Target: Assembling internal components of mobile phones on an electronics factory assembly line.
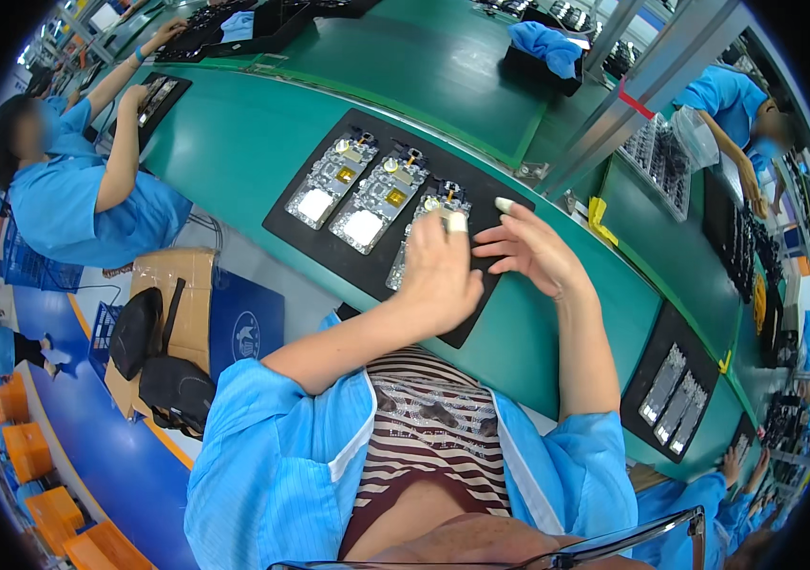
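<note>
Blue jacket hung open over a striped top at the lower edge. Left hand bent over the right board of three, fingers curled down and close together, a pale cover on one tip; could not tell whether they pinched anything. Right hand just beside it, above the mat's right side, fingers spread wide, one tip also covered. Middle board and left board lay alongside, slanted, each with a bright silvery patch at its near end. All three rested on a black mat on the green bench. Another mat with narrow boards lay to the right. At far left a co-worker in blue sat at the bench. Beyond, blue cloth lay in a black bin.
</note>
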Demonstrator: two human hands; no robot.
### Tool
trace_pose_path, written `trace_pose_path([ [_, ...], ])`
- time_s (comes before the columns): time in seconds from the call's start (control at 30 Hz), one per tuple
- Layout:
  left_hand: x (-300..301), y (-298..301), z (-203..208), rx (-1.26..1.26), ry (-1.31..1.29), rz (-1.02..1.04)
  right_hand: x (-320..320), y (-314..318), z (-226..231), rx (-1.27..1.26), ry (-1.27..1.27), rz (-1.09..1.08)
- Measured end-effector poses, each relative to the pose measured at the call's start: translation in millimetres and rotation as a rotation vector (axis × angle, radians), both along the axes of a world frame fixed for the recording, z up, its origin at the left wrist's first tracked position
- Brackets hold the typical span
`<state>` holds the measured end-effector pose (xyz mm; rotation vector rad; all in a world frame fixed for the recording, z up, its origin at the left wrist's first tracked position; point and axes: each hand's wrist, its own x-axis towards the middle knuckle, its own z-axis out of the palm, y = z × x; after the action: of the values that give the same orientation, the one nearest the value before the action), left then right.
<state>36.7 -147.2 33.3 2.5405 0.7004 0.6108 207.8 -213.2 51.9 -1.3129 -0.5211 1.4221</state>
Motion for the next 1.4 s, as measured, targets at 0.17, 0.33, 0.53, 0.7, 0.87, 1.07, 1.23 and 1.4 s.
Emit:
trace_pose_path([
  [0.17,-10,13,-4,-0.028,0.105,-0.019,-15,4,-8,0.058,0.241,-0.005],
  [0.33,-1,16,1,0.047,0.184,0.002,-25,3,-5,0.130,0.221,0.001],
  [0.53,14,27,13,0.271,0.398,0.282,-36,4,4,0.267,-0.003,0.113],
  [0.7,-6,49,35,0.096,0.277,0.207,-23,10,-28,0.407,-0.513,-0.132],
  [0.87,-25,57,41,-0.297,0.084,-0.088,-8,13,-32,0.449,-0.532,-0.192],
  [1.07,-33,51,15,-0.898,0.035,-0.201,-3,5,-8,0.119,0.094,0.085],
  [1.23,-32,47,18,-0.963,-0.106,-0.197,3,5,-3,0.207,0.065,0.174],
  [1.4,-32,49,14,-1.027,-0.066,-0.222,0,3,1,0.246,-0.016,0.194],
])
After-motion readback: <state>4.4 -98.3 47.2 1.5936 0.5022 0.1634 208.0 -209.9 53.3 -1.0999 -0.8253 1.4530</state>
